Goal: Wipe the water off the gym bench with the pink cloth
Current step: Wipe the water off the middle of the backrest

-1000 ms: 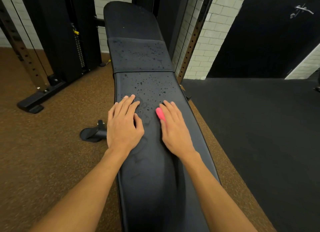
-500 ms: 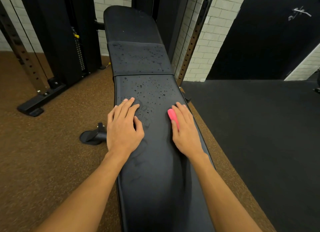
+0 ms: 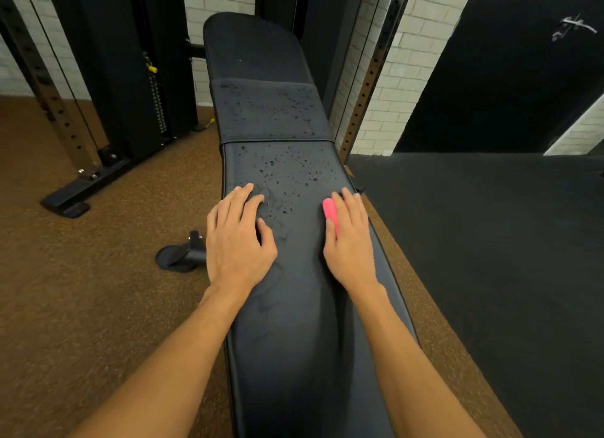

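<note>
A small bright pink cloth point(image 3: 329, 211) lies pressed flat against the long black padded vinyl gym bench point(image 3: 294, 339), close to the bench's right edge, and only a narrow strip of it shows at the left side of the right hand point(image 3: 351, 241). That hand covers the cloth palm down with fingers stretched toward the far end; its grip is flat and open on top of the cloth, not curled around it. Scattered water droplets point(image 3: 287, 173) bead on the seat pad just beyond the fingertips and on the back pad farther away. The left hand point(image 3: 237, 238) rests palm down on the bench's left side, fingers spread, its grip open and holding nothing. Between the two hands a faint wet smear marks the pad. On the brown speckled floor point(image 3: 98, 274) to the left stands a black round bench foot point(image 3: 181, 254), and farther left a black metal rack base point(image 3: 85, 186).
</note>
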Motion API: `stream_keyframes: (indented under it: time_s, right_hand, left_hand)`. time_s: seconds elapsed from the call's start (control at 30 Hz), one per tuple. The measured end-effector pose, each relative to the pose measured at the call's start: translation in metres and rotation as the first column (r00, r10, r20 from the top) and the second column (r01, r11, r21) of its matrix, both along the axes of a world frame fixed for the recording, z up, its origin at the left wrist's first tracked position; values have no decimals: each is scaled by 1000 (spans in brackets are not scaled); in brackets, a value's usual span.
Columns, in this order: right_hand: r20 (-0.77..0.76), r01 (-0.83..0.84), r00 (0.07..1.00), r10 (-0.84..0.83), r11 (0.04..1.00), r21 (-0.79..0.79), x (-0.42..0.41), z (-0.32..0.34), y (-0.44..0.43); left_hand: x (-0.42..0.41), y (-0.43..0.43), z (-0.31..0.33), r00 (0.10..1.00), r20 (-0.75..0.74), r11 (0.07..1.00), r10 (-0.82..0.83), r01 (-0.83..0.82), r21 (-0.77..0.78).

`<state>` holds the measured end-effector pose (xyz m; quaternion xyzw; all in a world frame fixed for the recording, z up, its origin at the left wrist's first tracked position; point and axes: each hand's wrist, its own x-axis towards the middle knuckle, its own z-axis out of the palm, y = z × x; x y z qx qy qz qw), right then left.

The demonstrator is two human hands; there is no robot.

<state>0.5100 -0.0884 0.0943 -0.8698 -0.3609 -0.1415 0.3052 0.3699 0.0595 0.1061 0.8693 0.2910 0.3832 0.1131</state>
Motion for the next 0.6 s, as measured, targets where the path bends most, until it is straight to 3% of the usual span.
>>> stream_keyframes:
  time_s: [0.1,0.3,0.5,0.6]
  right_hand:
    - [-38,77,996,-77,997,4,-2,8,35]
    - [94,-229,966,240,967,-114,-24,0,19]
    - [-23,49,999,-49,999,8,-4,8,36]
    - [49,-71,996,73,997,-26,-20,15,61]
  left_hand:
    - [-1,0,-1,1000,-8,1000,6,-6,3]
    - [-2,0,-2,1000,16,1000,17,-17,-24]
    - [-1,1,-2,1000,18,999,16,-15,-33]
    - [-2,3,-4,1000,20,999,18,-17,-41]
